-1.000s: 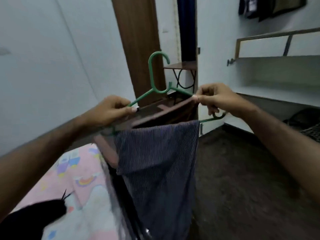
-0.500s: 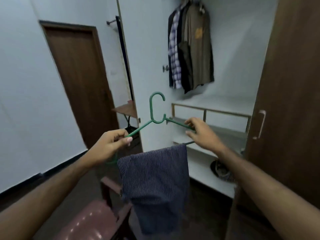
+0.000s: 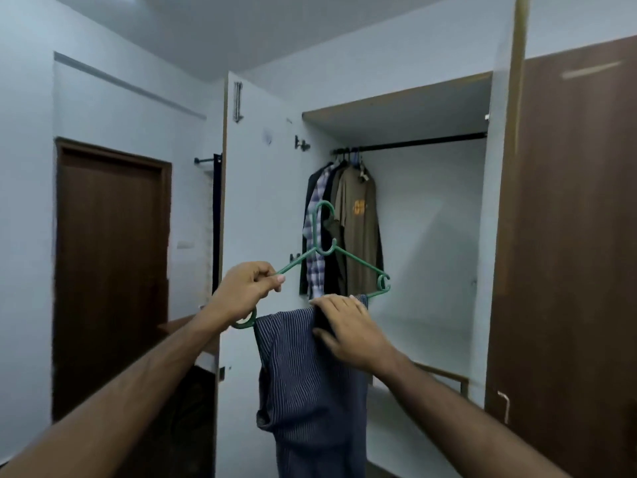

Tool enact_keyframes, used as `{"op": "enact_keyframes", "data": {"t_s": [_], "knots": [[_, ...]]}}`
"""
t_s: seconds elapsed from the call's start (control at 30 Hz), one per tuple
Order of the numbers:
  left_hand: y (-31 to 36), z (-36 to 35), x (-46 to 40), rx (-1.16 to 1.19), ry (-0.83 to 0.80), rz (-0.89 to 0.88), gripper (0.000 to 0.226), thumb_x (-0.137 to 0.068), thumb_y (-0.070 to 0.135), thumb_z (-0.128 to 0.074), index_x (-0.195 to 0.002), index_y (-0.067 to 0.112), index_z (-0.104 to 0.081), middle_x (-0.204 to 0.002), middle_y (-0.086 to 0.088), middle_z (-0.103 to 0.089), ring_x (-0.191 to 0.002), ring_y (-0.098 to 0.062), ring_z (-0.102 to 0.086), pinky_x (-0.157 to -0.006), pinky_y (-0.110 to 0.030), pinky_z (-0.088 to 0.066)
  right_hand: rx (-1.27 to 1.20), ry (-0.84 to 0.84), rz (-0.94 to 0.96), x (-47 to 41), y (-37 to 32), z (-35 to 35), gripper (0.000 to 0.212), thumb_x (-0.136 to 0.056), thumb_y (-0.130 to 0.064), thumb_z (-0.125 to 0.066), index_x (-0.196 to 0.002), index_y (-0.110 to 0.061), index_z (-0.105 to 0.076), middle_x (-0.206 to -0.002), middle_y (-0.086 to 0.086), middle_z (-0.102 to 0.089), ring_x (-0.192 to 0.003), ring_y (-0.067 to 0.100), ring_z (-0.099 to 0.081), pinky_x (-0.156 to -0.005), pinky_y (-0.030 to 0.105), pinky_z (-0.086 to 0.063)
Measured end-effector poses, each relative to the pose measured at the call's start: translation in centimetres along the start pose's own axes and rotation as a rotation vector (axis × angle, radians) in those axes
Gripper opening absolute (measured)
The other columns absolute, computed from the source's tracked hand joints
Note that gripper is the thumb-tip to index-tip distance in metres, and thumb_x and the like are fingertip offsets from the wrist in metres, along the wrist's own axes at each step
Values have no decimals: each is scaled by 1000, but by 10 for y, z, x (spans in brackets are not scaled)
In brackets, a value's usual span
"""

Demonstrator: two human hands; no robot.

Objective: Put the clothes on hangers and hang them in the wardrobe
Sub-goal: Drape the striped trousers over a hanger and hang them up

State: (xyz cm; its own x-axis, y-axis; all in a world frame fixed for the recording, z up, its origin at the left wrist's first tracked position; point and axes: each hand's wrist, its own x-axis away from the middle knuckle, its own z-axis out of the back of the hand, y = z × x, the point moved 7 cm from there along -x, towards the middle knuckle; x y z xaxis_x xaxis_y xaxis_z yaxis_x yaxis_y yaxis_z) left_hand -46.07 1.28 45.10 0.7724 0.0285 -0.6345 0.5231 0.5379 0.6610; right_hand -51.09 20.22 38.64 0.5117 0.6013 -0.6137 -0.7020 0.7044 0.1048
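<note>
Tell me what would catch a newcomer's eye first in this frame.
Front and centre, a green hanger carries a dark striped garment folded over its bar; the left hand grips its left arm, and the right hand rests on the cloth. Behind it the open wardrobe shows several clothes hanging at the left end of a dark rail. A brown door stands at far left.

Dim, cool, even light fills the room. A soft diagonal shadow falls across the wardrobe's back wall [image 3: 431, 236] beyond the hands. Both forearms blur toward the lower corners, and wide-angle distortion bends the brown wardrobe door [image 3: 568, 236] at right.
</note>
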Motion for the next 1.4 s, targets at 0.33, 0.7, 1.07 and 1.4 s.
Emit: {"op": "enact_keyframes", "data": {"t_s": [0.33,0.7,1.07,1.4], "knots": [[-100,-49,-220,-16,-60,-33,20,-93,21,-65,-77,8,-66,-67,-5,-65,-55,-10,-53,-57,-29,-40,451,-82,-54,-177,131,-66,35,-97,-10,-50,-130,-20,-42,-120,7,-54,-110,32,-54,-66,43,-41],[-164,-94,-450,193,-41,-72,8,-99,10,-56,-96,9,-64,-71,-5,-62,-53,-12,-53,-45,-27,-43,539,19,-116,-345,308,-91,38,-99,-7,-49,-132,-20,-36,-123,6,-50,-113,28,-52,-77,45,-50],[-178,-183,-665,158,-15,-227,16,-103,8,-43,-114,14,-55,-92,-24,-68,-53,-22,-63,-38,-32,-50,556,153,-147,-490,513,-121,28,-102,-9,-44,-129,-15,-37,-125,8,-48,-112,31,-51,-83,50,-52],[-173,-217,-829,-199,192,-465,29,-104,12,-37,-127,16,-54,-99,-9,-66,-58,-17,-64,-46,-23,-48,589,287,-202,-612,638,-120,32,-104,-19,-46,-135,-12,-37,-132,13,-53,-118,34,-55,-80,43,-44]]}}
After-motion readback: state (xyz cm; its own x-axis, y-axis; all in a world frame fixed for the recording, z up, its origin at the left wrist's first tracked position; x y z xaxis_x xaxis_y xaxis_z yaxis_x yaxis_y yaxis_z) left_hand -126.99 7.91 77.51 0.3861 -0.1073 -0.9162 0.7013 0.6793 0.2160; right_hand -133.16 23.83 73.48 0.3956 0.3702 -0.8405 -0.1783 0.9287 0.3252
